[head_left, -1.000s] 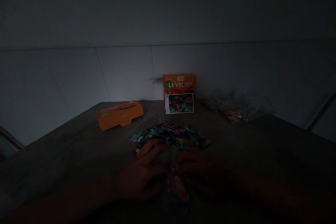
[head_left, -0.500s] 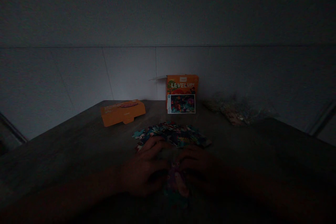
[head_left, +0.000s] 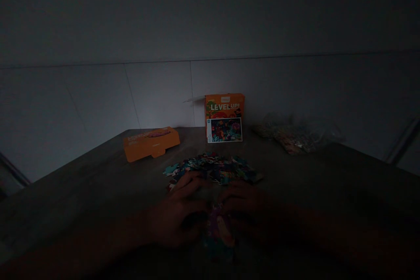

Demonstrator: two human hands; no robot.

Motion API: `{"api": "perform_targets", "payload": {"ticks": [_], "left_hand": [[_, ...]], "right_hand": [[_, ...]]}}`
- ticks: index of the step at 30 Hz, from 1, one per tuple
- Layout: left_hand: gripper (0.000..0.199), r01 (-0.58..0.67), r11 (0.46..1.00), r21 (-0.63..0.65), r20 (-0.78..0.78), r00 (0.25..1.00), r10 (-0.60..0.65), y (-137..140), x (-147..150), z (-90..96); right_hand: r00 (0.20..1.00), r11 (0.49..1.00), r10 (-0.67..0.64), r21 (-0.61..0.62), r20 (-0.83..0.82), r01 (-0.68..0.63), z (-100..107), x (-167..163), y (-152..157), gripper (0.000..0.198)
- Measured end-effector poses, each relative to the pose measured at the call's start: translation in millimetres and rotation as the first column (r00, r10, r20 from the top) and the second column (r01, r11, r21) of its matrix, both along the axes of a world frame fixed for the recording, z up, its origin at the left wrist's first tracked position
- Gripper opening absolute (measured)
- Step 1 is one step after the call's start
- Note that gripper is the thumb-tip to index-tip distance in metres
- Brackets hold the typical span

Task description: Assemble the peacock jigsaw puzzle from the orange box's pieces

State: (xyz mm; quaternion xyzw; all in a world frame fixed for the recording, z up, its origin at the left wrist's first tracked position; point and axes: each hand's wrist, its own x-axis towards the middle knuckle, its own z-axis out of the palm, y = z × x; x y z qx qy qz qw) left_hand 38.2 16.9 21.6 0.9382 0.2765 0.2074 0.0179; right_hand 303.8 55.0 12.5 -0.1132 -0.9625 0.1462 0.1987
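Observation:
In the dim light, a small joined section of jigsaw puzzle [head_left: 220, 230], purple and teal with a pale shape, lies on the table close to me. My left hand [head_left: 177, 216] rests at its left edge, fingers spread, thumb apart, and the foremost fingers reaching the near side of the loose puzzle pieces [head_left: 210, 166]. On the other side, my right hand [head_left: 244, 203] has its fingertips at the section's upper right edge; its fingers look outstretched and slightly bent, with the lower part lost in shadow. Whether a single piece sits under the fingertips is too dark to make out.
An orange puzzle box [head_left: 225, 101] stands against the wall with a picture card [head_left: 226, 130] leaning on it. To the left lies an orange box lid or panel [head_left: 151, 143]. A crumpled clear plastic bag [head_left: 295, 135] lies at the back right of the grey table [head_left: 92, 183].
The view has tilted and shifted slightly. Both hands stay around the joined section, with only a small movement of the fingers.

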Motion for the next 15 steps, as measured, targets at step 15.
{"api": "perform_targets", "payload": {"ticks": [15], "left_hand": [[0.027, -0.156, 0.988, -0.008, 0.051, 0.986, 0.156, 3.5, -2.0, -5.1]], "right_hand": [[0.737, 0.719, -0.64, 0.167, -0.219, 0.675, -11.3, 16.8, 57.5, 0.041]]}}
